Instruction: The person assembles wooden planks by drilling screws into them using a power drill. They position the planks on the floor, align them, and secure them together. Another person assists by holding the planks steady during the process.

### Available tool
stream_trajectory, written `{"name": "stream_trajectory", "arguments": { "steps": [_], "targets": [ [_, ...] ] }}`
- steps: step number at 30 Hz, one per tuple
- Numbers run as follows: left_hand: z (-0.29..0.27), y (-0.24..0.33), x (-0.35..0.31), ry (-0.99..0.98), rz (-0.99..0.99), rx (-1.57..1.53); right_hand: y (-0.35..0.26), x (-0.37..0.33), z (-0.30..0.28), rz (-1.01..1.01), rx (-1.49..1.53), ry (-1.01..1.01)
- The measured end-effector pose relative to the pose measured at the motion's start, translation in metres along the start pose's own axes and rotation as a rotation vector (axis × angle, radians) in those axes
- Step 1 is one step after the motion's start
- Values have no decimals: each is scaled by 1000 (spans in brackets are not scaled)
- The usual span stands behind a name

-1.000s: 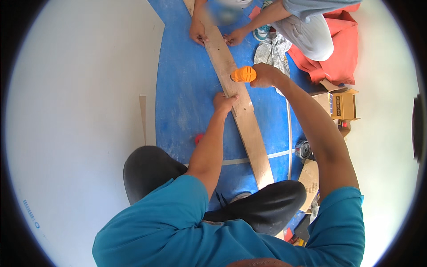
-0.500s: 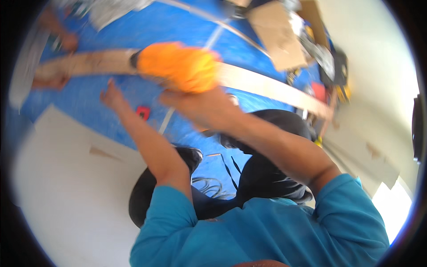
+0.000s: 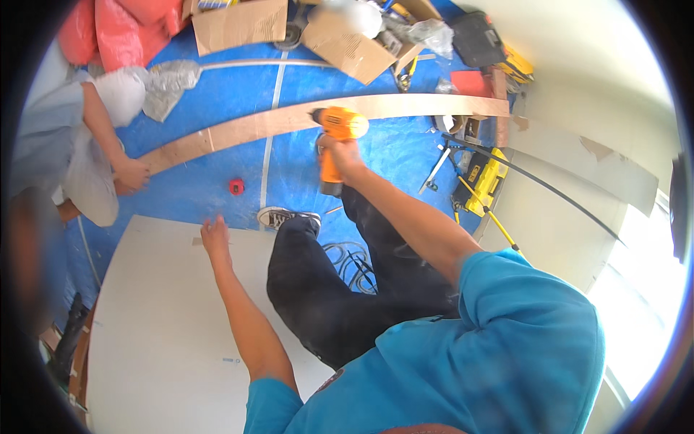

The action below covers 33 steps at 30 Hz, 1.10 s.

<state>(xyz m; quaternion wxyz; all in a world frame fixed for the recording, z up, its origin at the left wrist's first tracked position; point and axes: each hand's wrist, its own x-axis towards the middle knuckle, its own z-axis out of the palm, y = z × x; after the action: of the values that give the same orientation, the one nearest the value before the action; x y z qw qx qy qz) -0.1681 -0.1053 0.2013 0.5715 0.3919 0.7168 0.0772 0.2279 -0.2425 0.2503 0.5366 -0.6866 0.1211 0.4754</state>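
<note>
My right hand [image 3: 343, 157] grips an orange cordless drill [image 3: 343, 123] by its handle. The drill's black chuck points left, in front of a long wooden plank [image 3: 253, 124] that crosses the blue floor covering; I cannot tell whether they touch. Nothing is in my left hand [image 3: 215, 237], which is over the edge of a large white board [image 3: 159, 304], its fingers slightly bent and apart. A small red tape measure [image 3: 236, 186] rests on the blue sheet just beyond that hand. At the plank's left end is a co-worker's hand [image 3: 131, 173].
Cardboard boxes [image 3: 242, 25] and red bags [image 3: 134, 32] are at the back. A yellow case [image 3: 486, 181] and a yellow-black pole [image 3: 495, 220] are on the right by the wall. A coiled cable [image 3: 350, 260] lies between my legs.
My right hand with the drill has come back from the plank, and the drill now appears smaller. My left hand has moved nearer, over the white board. The view has shifted too.
</note>
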Motion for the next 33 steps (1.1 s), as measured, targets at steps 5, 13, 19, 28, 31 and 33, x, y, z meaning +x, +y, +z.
{"name": "stream_trajectory", "arguments": {
  "steps": [5, 13, 19, 28, 31, 33],
  "targets": [
    [-71, -46, -105, 6, -179, 175, -88, -106, -148, 76, -39, 157],
    [-72, -67, -264, -94, -477, 58, -102, -156, -372, 270, -522, 272],
    [14, -18, -345, 1, -302, 89, -38, -129, -484, 397, -880, 183],
    [234, 119, -325, -216, -47, 558, 21, -82, -569, 411, -782, 225],
    [327, 171, -292, -343, 124, 657, 52, -47, -582, 462, -699, 265],
    [396, 192, -267, -392, 188, 805, 73, -20, -589, 501, -635, 303]
  ]
}}
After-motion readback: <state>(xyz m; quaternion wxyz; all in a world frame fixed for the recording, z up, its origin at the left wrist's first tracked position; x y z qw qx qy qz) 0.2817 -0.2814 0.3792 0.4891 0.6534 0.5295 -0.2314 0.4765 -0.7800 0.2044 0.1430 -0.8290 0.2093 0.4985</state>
